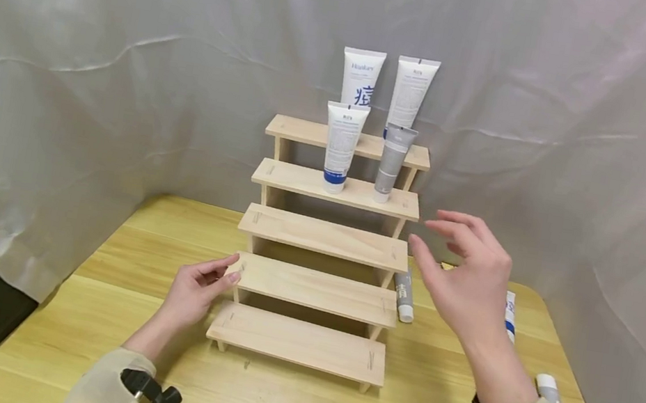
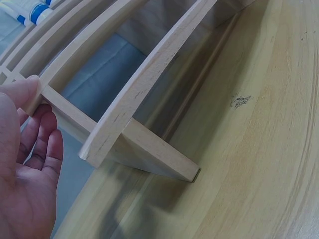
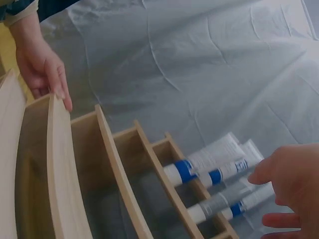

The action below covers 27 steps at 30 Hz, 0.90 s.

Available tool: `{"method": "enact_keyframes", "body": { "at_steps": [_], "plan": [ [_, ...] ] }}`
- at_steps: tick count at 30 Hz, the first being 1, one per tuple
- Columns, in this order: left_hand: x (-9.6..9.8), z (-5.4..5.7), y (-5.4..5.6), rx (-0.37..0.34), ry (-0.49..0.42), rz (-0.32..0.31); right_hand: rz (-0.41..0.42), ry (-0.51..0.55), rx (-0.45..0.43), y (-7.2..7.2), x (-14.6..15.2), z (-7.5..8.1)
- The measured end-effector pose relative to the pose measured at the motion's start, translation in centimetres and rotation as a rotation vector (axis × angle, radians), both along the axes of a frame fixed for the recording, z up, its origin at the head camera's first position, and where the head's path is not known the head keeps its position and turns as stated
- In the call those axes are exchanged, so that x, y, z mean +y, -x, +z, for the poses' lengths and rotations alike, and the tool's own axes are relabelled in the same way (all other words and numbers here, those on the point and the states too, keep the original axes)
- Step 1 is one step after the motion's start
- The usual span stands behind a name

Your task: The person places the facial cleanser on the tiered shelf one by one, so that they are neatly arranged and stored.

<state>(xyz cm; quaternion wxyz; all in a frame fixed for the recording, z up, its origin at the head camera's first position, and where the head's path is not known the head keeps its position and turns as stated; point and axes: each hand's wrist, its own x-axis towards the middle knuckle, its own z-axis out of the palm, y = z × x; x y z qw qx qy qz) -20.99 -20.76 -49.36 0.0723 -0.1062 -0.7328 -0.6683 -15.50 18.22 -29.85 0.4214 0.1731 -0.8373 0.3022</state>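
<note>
A pale wooden stepped rack [image 1: 297, 342] stands on the table. My left hand [image 1: 189, 296] grips the left end of its second step from the bottom, thumb on top and fingers beneath, as the left wrist view shows. Just off the rack's right side, my right hand [image 1: 471, 278] is raised with thumb and fingers apart, holding nothing. On the fourth step a white tube with a blue band [image 1: 342, 141] and a slim grey tube [image 1: 392, 163] stand upright on their caps. Two white tubes stand on the top step, the left one [image 1: 361, 74] partly hidden and the right one [image 1: 413, 92] behind the grey tube.
Beside the rack's right side lies a grey tube [image 1: 403, 297]. Farther right, a white tube [image 1: 510, 317] lies partly behind my right hand, and another grey tube [image 1: 549, 392] is near my right sleeve. Grey cloth [image 1: 130, 58] hangs around the wooden table [image 1: 47, 341].
</note>
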Motion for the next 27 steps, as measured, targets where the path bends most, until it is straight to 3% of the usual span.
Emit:
{"method": "enact_keyframes", "body": {
  "at_steps": [14, 27],
  "plan": [
    [-0.2, 0.2, 0.1, 0.031, -0.016, 0.006, -0.095, 0.009, -0.12, -2.4, 5.9, -2.8],
    [0.2, 0.1, 0.0, 0.023, -0.01, -0.006, -0.169, -0.002, -0.37, -4.5, 12.8, -8.4]
  ]
}}
